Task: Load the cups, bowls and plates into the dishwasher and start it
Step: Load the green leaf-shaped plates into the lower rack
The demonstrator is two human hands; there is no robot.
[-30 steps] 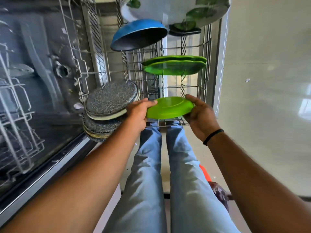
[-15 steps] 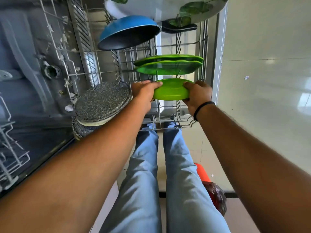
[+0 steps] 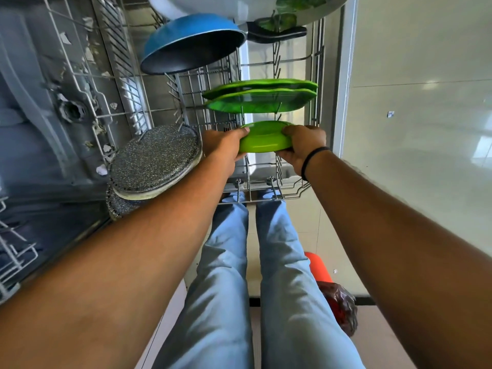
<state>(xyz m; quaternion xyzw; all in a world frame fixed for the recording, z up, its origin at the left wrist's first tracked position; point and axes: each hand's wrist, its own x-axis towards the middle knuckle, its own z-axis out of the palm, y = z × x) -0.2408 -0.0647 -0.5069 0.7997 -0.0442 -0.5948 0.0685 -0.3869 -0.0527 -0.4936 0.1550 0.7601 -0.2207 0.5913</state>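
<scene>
Nearest the camera are the person's two legs in pale blue trousers (image 3: 266,288), with one orange object (image 3: 318,266) and a dark red wrapped thing (image 3: 339,306) on the floor (image 3: 372,336) to their right.

Past the knees both forearms reach out to the pulled-out dishwasher rack (image 3: 266,194). The left hand (image 3: 222,149) and the right hand (image 3: 302,146), which has a black band at the wrist, each have their grip clamped on opposite edges of one small green plate (image 3: 265,138). The plate lies between the two hands, its long axis running left to right, its rim just above or among the wire tines (image 3: 277,166); whether it is already seated I cannot tell. Both hands are equally near, so the coming move, as I judge it, is a shared push away from the body into a slot parallel to the plates beyond.

To the left, near the left forearm, stand two speckled grey plates (image 3: 155,158), one behind the other; more may be hidden.

Just beyond the held plate, two larger green plates (image 3: 262,98) stand on edge, close together.

Farther still, one blue bowl (image 3: 191,42) tilts face down, one dark dish (image 3: 277,34) sits beside it, and one white leaf-patterned dish (image 3: 253,6) is farthest.
</scene>
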